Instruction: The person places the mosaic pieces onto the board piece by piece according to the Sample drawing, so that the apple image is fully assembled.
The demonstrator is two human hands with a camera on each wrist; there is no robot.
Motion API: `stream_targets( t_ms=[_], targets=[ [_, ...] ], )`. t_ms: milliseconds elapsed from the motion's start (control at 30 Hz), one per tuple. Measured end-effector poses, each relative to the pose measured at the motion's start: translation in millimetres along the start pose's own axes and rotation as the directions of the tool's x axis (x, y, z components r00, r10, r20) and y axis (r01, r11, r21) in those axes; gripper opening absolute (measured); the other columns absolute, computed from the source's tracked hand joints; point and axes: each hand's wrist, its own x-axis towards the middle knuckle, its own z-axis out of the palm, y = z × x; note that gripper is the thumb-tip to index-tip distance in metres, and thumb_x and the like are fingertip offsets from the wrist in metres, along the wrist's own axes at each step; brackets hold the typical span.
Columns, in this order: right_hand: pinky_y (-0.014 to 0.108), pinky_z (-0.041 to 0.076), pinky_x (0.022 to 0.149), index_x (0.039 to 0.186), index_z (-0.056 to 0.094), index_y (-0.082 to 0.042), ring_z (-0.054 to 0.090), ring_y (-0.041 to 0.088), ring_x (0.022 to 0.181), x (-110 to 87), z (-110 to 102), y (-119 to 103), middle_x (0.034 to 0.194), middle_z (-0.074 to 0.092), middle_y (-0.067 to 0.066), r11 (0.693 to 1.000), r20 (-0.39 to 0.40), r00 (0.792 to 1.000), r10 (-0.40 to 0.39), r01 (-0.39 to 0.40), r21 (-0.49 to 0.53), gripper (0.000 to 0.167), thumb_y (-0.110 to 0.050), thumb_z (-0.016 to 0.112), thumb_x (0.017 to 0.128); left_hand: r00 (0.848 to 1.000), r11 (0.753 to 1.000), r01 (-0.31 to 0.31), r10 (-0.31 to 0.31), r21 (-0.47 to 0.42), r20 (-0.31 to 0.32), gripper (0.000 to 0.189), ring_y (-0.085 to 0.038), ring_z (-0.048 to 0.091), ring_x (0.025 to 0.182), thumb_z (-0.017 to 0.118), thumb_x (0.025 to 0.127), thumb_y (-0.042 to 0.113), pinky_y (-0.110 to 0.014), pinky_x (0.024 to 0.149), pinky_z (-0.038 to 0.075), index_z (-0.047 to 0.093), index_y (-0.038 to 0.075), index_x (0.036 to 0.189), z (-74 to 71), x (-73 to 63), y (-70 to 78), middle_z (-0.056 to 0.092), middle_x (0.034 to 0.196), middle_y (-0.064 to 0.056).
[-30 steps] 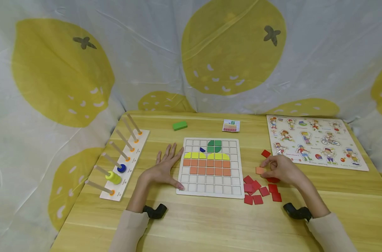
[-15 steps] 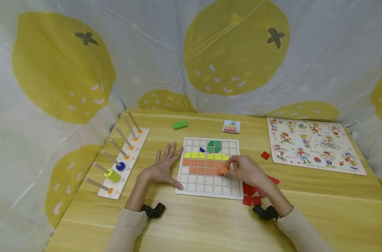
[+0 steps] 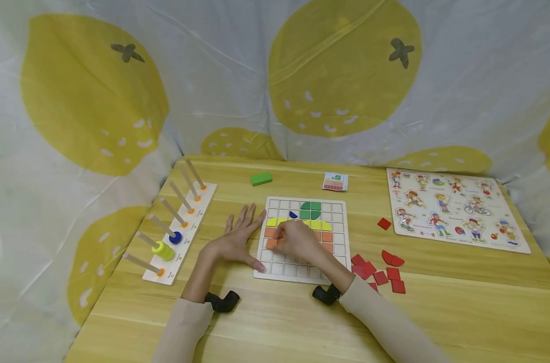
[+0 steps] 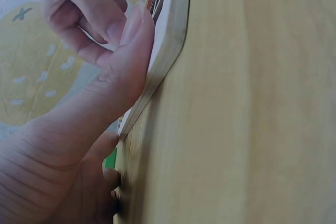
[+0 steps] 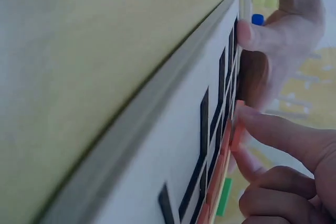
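Note:
A white grid board lies on the table with flat tiles in its cells: green quarter-rounds, a small blue piece, a yellow row and orange squares. My left hand is spread at the board's left side, its thumb resting on the near left corner. Over the left part of the board, my right hand pinches an orange square tile between thumb and finger. In the head view that hand hides several cells. The right wrist view shows the tile tilted at the board's surface.
Several loose red tiles lie right of the board. A wooden peg rack with yellow and blue rings stands left. Behind are a green block and a small picture card. A figure puzzle board lies far right.
My right hand has carried the orange tile leftward from beside the red tiles, across the board to its left part. The left hand stays at the board's edge.

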Motion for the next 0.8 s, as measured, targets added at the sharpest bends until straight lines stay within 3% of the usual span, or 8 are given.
stream_targets(
  t_ms=[133,333,633,800],
  targets=[
    [0.027,0.047,0.065,0.098,0.078,-0.015,0.058,0.015,0.08,1.5,-0.7,2.7,0.092,0.072,0.0,0.999,-0.007,1.0,0.018,-0.018,0.028,0.022,-0.022,0.089,0.081,1.0,1.0,-0.009,0.009,0.0,0.003,0.143,-0.04,-0.024,0.159,0.093,0.067,0.057,-0.07,0.123,-0.014,0.0,0.019,0.168,-0.9,1.4,1.5,-0.021,0.172,-0.018],
    [0.029,0.052,0.076,0.103,0.083,-0.017,0.063,0.015,0.093,5.2,1.0,5.8,0.11,0.079,0.001,0.999,0.001,1.0,-0.031,0.031,0.044,0.021,-0.016,0.088,0.083,1.0,1.0,-0.002,0.002,0.006,0.016,0.144,-0.04,-0.025,0.158,0.094,0.066,0.054,-0.07,0.123,-0.015,-0.001,0.018,0.168,-2.3,0.1,0.5,-0.023,0.171,-0.018],
    [0.026,0.044,0.067,0.094,0.083,-0.015,0.058,0.013,0.081,10.4,5.1,3.7,0.096,0.078,-0.001,0.999,-0.039,0.999,-0.01,0.012,0.053,0.021,-0.016,0.093,0.076,1.0,1.0,-0.016,0.016,-0.009,0.012,0.142,-0.04,-0.025,0.158,0.094,0.067,0.053,-0.07,0.123,-0.016,0.001,0.018,0.168,-3.3,0.5,2.3,-0.021,0.172,-0.018],
    [0.024,0.04,0.06,0.098,0.084,-0.015,0.054,0.013,0.073,10.8,6.8,4.8,0.09,0.076,-0.002,0.995,-0.024,1.0,-0.02,0.022,0.093,0.021,-0.014,0.091,0.078,1.0,1.0,-0.01,0.01,-0.008,0.015,0.143,-0.041,-0.025,0.158,0.095,0.066,0.053,-0.071,0.122,-0.015,0.0,0.017,0.168,-2.6,0.0,0.3,-0.022,0.172,-0.019]
  ],
)
